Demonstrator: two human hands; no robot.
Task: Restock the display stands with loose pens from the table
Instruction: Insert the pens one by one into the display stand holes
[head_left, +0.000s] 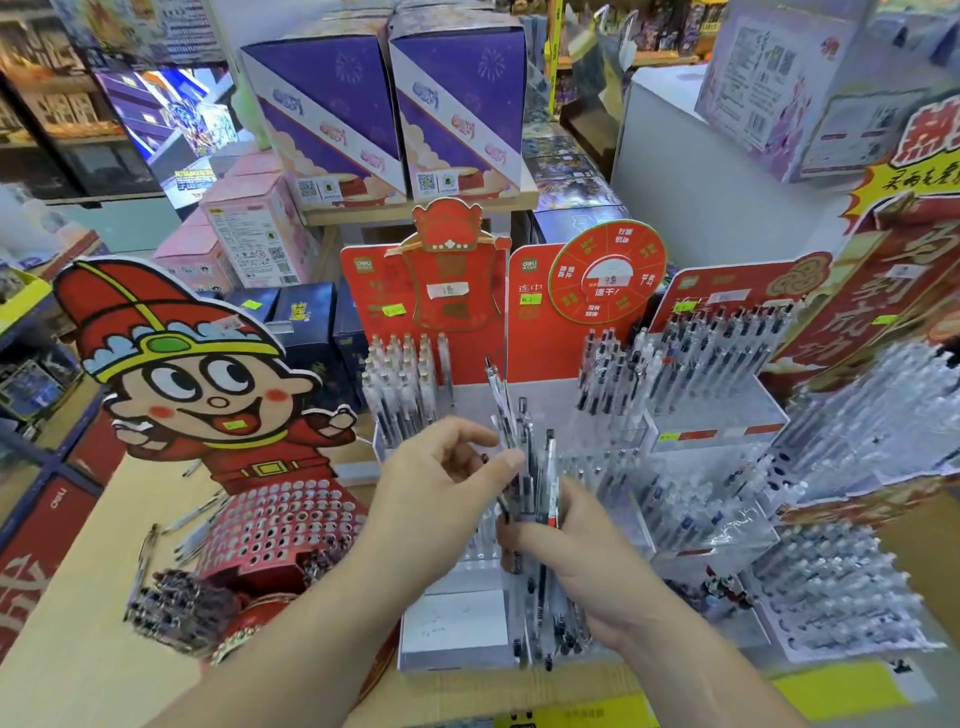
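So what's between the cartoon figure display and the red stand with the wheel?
Another red stand, topped by a robe-shaped card, with pale pens upright in its rack. The head view shows it.

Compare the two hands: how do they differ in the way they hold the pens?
The right hand wraps a whole bundle of pens low down; the left hand only pinches its upper part with fingertips. The left hand sits higher than the right hand. Both touch the same bundle.
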